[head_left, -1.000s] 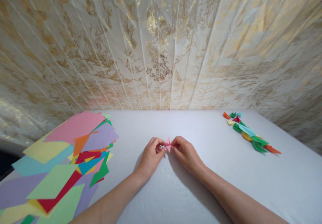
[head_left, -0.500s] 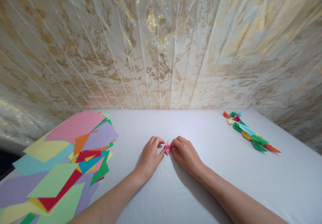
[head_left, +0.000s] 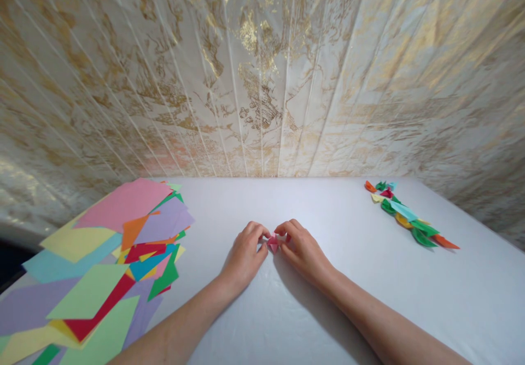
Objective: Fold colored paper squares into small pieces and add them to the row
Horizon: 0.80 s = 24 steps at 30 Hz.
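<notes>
A small pink folded paper piece (head_left: 273,242) lies near the middle of a white desk (head_left: 229,201), between the fingertips of both hands; clock positions are read from this piece, with twelve o'clock away from the person. The left hand (head_left: 246,250) stands at nine o'clock, fingers curled, thumb and forefinger slightly parted and meeting the piece's near side. The right hand (head_left: 302,247) stands at three o'clock, forefinger arched over the piece's upper edge, thumb just beside it below. Whether either hand pinches the paper firmly cannot be told at this scale.

From eight to ten o'clock, well apart from the hands, flat sheets overlap in a loose spread. A large pink sheet (head_left: 127,204) occupies the far part, with a pale yellow sheet (head_left: 80,243) and an orange piece (head_left: 132,231) next to it; a pale green sheet (head_left: 88,291) partly covers a red sheet (head_left: 100,309) nearer the person. From two to three o'clock, small folded shapes form a slanting row, from an orange shape (head_left: 369,186) at the far end, past a light blue shape (head_left: 402,210), to an orange pointed shape (head_left: 446,241). At twelve o'clock, a gold-and-white patterned curtain (head_left: 262,81) backs the desk.
</notes>
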{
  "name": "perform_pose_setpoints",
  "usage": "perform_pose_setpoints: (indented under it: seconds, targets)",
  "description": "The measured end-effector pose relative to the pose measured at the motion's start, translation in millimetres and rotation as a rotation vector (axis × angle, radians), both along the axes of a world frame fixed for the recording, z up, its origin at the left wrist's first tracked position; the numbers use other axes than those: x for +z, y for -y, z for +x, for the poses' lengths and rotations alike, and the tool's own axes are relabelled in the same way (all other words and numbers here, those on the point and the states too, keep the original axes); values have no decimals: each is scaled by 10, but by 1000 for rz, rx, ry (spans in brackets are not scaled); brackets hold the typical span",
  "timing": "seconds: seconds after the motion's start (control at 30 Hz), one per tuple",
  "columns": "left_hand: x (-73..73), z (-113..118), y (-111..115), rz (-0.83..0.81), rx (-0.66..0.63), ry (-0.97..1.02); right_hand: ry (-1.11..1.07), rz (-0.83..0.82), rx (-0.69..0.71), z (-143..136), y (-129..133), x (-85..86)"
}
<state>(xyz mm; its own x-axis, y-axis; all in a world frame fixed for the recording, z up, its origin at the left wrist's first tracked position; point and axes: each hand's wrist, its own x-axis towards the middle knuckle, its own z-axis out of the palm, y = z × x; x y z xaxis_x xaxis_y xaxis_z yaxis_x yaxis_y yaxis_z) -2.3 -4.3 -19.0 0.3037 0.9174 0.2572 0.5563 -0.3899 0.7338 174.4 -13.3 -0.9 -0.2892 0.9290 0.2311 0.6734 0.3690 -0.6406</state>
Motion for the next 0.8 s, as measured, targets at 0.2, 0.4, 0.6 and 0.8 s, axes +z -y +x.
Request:
perform_pose_setpoints:
  seconds: [0.2,0.4,0.6,0.8]
  targets:
    - [15,11,-2,-12,0,24,-74,14,37,-15,5,-12]
    - [73,20,-3,-20,-31,17,-74,15,45,-20,11,7]
    - [89,4,-12,-57,-55,62,-73,-6,37,-17,12,1]
    - [57,-13,-29,-46,-65,49,-129,-40,37,-17,14,-11]
